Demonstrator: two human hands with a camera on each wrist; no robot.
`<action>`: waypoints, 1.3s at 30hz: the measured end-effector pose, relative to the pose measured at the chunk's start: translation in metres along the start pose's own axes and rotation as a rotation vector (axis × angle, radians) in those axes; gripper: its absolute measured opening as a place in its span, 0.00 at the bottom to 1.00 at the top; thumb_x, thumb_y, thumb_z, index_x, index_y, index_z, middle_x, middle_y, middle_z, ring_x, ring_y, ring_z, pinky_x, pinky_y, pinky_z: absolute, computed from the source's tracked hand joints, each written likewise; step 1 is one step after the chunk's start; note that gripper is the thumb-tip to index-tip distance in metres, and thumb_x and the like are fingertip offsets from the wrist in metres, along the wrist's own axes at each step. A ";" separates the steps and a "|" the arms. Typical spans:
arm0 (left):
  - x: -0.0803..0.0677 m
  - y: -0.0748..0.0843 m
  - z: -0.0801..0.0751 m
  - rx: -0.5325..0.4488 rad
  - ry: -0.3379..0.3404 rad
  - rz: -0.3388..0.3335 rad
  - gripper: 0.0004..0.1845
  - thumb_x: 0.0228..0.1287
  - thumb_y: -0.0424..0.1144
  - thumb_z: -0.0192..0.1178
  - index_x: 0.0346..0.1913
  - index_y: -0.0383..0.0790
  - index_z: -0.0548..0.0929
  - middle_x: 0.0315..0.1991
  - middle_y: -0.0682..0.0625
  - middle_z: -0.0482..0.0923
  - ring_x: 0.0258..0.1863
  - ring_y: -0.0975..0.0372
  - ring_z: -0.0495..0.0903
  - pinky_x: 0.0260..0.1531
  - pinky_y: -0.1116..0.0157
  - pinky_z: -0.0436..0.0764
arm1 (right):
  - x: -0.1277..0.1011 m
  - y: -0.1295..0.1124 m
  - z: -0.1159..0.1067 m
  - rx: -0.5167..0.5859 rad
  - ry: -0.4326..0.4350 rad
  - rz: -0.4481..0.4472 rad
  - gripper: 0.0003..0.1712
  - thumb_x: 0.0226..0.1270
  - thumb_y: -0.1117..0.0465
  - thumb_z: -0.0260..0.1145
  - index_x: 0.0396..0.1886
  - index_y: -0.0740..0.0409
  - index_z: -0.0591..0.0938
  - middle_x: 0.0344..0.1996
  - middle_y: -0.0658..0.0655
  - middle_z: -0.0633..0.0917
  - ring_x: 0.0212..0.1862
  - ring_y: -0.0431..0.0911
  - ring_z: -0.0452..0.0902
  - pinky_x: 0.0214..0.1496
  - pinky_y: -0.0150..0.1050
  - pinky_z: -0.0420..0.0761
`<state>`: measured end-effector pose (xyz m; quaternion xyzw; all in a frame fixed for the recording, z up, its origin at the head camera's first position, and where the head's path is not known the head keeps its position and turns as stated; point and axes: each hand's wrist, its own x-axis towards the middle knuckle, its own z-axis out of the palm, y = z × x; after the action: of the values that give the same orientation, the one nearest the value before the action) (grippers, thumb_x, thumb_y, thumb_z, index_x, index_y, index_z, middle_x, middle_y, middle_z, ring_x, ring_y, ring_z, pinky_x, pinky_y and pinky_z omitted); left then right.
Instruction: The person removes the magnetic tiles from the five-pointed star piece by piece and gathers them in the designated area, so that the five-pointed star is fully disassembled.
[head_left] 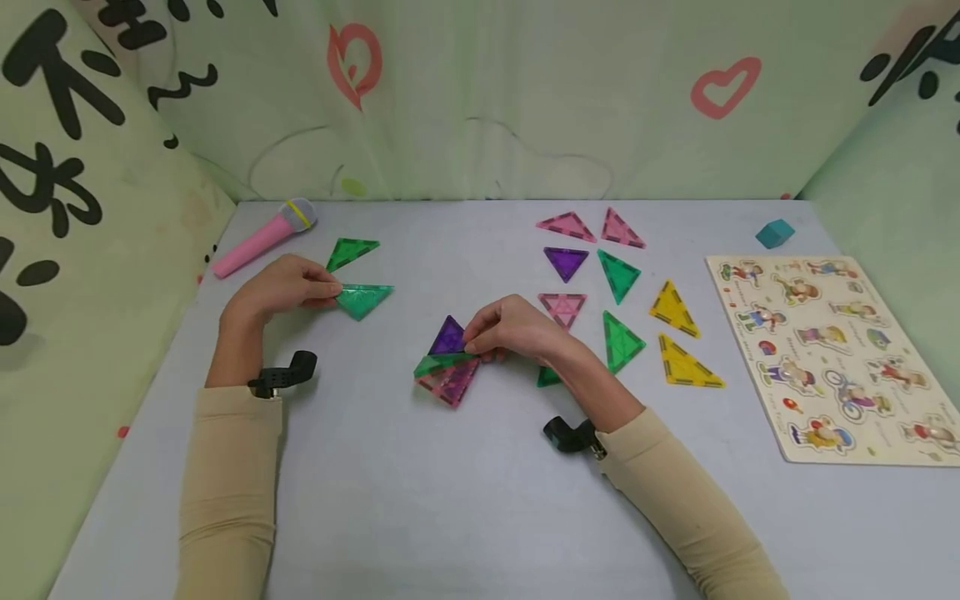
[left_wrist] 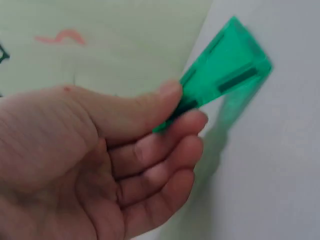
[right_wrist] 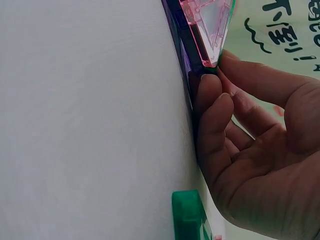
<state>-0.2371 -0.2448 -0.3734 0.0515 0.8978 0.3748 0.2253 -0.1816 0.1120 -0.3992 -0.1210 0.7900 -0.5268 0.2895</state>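
My left hand (head_left: pixel 281 287) pinches a translucent green triangle tile (head_left: pixel 365 302) between thumb and fingertips by one corner. In the left wrist view that tile (left_wrist: pixel 225 62) tilts over the white surface, its shadow beside it. Another green triangle tile (head_left: pixel 351 252) lies just beyond. At the table's middle my right hand (head_left: pixel 517 329) pinches the corner of a green triangle tile (head_left: pixel 438 365), which overlaps purple (head_left: pixel 447 336) and pink-purple tiles (head_left: pixel 452 386). The right wrist view shows a pink triangle tile (right_wrist: pixel 205 30) right at the fingertips.
Pink, purple and green triangle tiles (head_left: pixel 620 342) lie loosely right of centre, with two yellow ones (head_left: pixel 686 363) beyond. A wooden picture puzzle board (head_left: pixel 757 417) and a teal block (head_left: pixel 775 233) are at right. A pink toy microphone (head_left: pixel 258 242) lies at the back left.
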 end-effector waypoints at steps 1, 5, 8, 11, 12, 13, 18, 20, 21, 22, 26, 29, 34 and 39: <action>-0.001 -0.003 -0.003 0.010 0.005 -0.019 0.19 0.70 0.43 0.62 0.53 0.30 0.84 0.35 0.56 0.88 0.35 0.73 0.82 0.41 0.71 0.78 | 0.000 0.000 0.000 0.002 0.000 0.000 0.06 0.60 0.64 0.72 0.36 0.62 0.88 0.24 0.51 0.86 0.25 0.45 0.78 0.29 0.35 0.78; -0.006 -0.015 -0.011 0.053 0.038 -0.099 0.22 0.70 0.44 0.61 0.55 0.28 0.82 0.32 0.58 0.87 0.32 0.71 0.81 0.38 0.70 0.77 | -0.001 0.000 0.000 0.008 -0.002 -0.001 0.06 0.60 0.65 0.71 0.36 0.63 0.88 0.24 0.51 0.86 0.25 0.45 0.77 0.29 0.35 0.77; -0.008 -0.019 -0.012 0.089 0.090 -0.148 0.22 0.69 0.46 0.61 0.54 0.29 0.83 0.31 0.55 0.86 0.33 0.65 0.80 0.38 0.66 0.77 | -0.001 0.001 0.000 0.013 -0.002 0.002 0.06 0.61 0.65 0.71 0.37 0.63 0.88 0.24 0.52 0.86 0.25 0.45 0.77 0.29 0.35 0.77; -0.008 -0.020 -0.009 0.116 0.146 -0.174 0.21 0.68 0.47 0.62 0.51 0.31 0.84 0.30 0.52 0.85 0.35 0.59 0.79 0.37 0.64 0.75 | -0.001 0.001 0.001 0.013 0.002 0.006 0.06 0.61 0.65 0.71 0.37 0.63 0.88 0.24 0.52 0.86 0.25 0.44 0.77 0.29 0.35 0.78; -0.007 -0.019 -0.008 0.122 0.158 -0.176 0.21 0.68 0.48 0.62 0.50 0.31 0.85 0.30 0.52 0.85 0.35 0.58 0.78 0.37 0.64 0.74 | -0.001 0.002 0.001 0.013 0.004 0.008 0.06 0.61 0.65 0.71 0.36 0.63 0.88 0.24 0.52 0.86 0.25 0.44 0.77 0.29 0.35 0.78; -0.007 -0.019 -0.007 0.127 0.171 -0.178 0.21 0.67 0.47 0.63 0.49 0.31 0.85 0.29 0.51 0.84 0.35 0.58 0.78 0.36 0.64 0.74 | -0.002 0.002 0.001 0.012 0.006 0.011 0.06 0.61 0.65 0.71 0.36 0.62 0.88 0.24 0.52 0.86 0.25 0.44 0.77 0.29 0.35 0.78; -0.008 -0.014 -0.003 0.154 0.222 -0.195 0.18 0.64 0.46 0.65 0.45 0.31 0.83 0.26 0.51 0.80 0.34 0.57 0.74 0.32 0.64 0.71 | -0.002 0.002 0.002 0.011 0.006 0.012 0.05 0.60 0.66 0.71 0.36 0.62 0.88 0.24 0.52 0.85 0.25 0.44 0.77 0.29 0.35 0.78; -0.009 -0.012 -0.002 0.171 0.239 -0.203 0.18 0.63 0.46 0.66 0.43 0.32 0.82 0.25 0.52 0.78 0.34 0.56 0.73 0.31 0.63 0.70 | -0.001 0.002 0.003 0.011 0.003 0.010 0.05 0.60 0.66 0.71 0.36 0.63 0.87 0.24 0.52 0.85 0.25 0.44 0.77 0.29 0.35 0.78; -0.010 -0.010 -0.001 0.187 0.250 -0.203 0.18 0.62 0.46 0.67 0.42 0.33 0.81 0.26 0.51 0.77 0.34 0.56 0.72 0.31 0.63 0.69 | -0.001 0.003 0.003 0.011 0.001 0.009 0.06 0.60 0.66 0.71 0.36 0.63 0.87 0.24 0.51 0.85 0.25 0.44 0.77 0.29 0.35 0.78; -0.010 -0.009 -0.001 0.208 0.259 -0.200 0.18 0.62 0.47 0.66 0.41 0.34 0.80 0.26 0.51 0.76 0.34 0.55 0.72 0.30 0.62 0.69 | -0.001 0.003 0.003 0.011 0.001 0.009 0.06 0.61 0.66 0.71 0.36 0.63 0.87 0.24 0.52 0.85 0.25 0.44 0.77 0.29 0.34 0.78; -0.009 0.004 0.006 0.287 0.262 -0.127 0.18 0.63 0.49 0.65 0.40 0.36 0.81 0.35 0.45 0.78 0.35 0.54 0.72 0.30 0.62 0.69 | 0.000 0.003 0.003 0.007 -0.001 0.007 0.05 0.61 0.66 0.71 0.35 0.62 0.87 0.24 0.51 0.85 0.25 0.44 0.77 0.29 0.34 0.78; -0.001 0.022 0.018 0.296 0.173 -0.024 0.17 0.63 0.51 0.64 0.41 0.39 0.83 0.39 0.43 0.80 0.36 0.54 0.74 0.31 0.63 0.70 | 0.000 0.003 0.003 0.009 -0.002 -0.001 0.03 0.61 0.66 0.71 0.34 0.63 0.86 0.23 0.52 0.85 0.25 0.44 0.77 0.30 0.35 0.78; 0.014 0.053 0.052 0.206 -0.068 0.129 0.13 0.64 0.50 0.66 0.42 0.44 0.86 0.35 0.48 0.83 0.36 0.58 0.75 0.35 0.63 0.72 | 0.001 0.003 0.001 0.023 -0.002 -0.034 0.04 0.59 0.68 0.71 0.31 0.64 0.84 0.22 0.51 0.83 0.25 0.44 0.77 0.30 0.35 0.79; 0.021 0.072 0.082 0.143 -0.239 0.148 0.13 0.65 0.49 0.66 0.46 0.45 0.87 0.38 0.51 0.83 0.38 0.60 0.75 0.37 0.65 0.75 | 0.004 0.004 -0.001 0.035 0.003 -0.060 0.05 0.59 0.66 0.72 0.30 0.62 0.82 0.21 0.50 0.83 0.25 0.42 0.77 0.31 0.34 0.79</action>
<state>-0.2248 -0.1347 -0.3810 0.1778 0.8828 0.3167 0.2979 -0.1846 0.1128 -0.4039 -0.1387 0.7769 -0.5492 0.2747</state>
